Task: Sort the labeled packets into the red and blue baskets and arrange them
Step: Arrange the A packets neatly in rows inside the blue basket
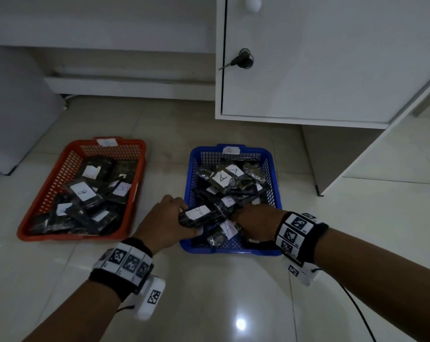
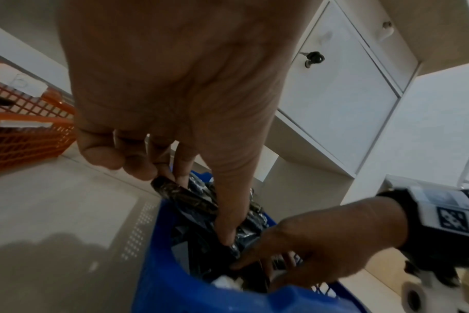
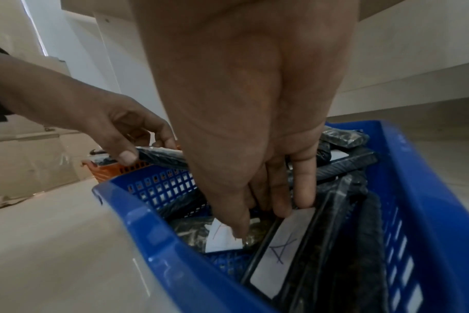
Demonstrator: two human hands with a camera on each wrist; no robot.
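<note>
Two hands flank our crosswise A packet (image 1: 199,215): left hand (image 1: 167,215) grips its end, right hand (image 1: 256,222) reaches in straight-fingered.

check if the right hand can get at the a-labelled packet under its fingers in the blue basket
Probably yes: the right hand is inside the blue basket, fingertips beside the A-labelled packet with its label uncovered. The left hand grips a second packet off to the side.

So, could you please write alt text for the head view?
Two hands work in a blue basket: the left hand grips a dark packet labeled A, the right hand reaches among other packets. A filled red basket sits to its left.
</note>
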